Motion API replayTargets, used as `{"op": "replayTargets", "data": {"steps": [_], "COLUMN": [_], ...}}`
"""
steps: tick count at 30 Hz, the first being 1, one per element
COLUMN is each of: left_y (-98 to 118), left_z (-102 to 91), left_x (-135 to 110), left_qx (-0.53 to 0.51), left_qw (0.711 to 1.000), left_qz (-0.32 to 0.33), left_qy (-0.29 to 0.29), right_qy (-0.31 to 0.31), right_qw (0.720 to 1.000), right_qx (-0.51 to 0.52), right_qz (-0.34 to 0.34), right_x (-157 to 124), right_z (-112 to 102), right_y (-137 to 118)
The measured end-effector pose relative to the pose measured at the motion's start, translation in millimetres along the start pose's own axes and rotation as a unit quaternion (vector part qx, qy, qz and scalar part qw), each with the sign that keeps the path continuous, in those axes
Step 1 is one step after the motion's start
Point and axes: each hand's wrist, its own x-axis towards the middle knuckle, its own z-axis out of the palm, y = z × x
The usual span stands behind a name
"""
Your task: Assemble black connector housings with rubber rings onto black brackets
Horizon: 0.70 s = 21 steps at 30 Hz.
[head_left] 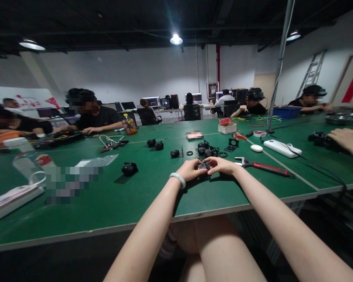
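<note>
Both my hands rest on the green table and pinch a small black part between them. My left hand, with a pale bracelet on its wrist, has its fingers curled on the part's left side. My right hand closes on its right side. Just beyond them lies a cluster of black parts and rings. An adjustable wrench with a red handle lies right of my right hand.
More black parts, a clear bag, a small box, a white power strip and a drink bottle lie on the table. Other people sit working around it; a co-worker's hand reaches in at the right.
</note>
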Motion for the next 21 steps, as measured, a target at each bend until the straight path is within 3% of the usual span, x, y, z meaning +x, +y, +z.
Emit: {"op": "replayTargets", "data": {"steps": [9, 21], "left_y": [-3.3, -1.4], "left_z": [0.4, 2.2], "left_x": [3.3, 5.4], "left_qx": [-0.025, -0.016], "left_qw": [0.999, 1.000], "left_qz": [0.012, 0.012], "left_qy": [-0.017, -0.004], "right_qy": [-0.024, 0.003], "right_qw": [0.998, 1.000], "right_qx": [0.061, 0.018], "right_qz": [0.011, 0.009], "right_x": [1.9, 3.5], "right_z": [-5.8, -4.4], "right_y": [4.6, 2.9]}}
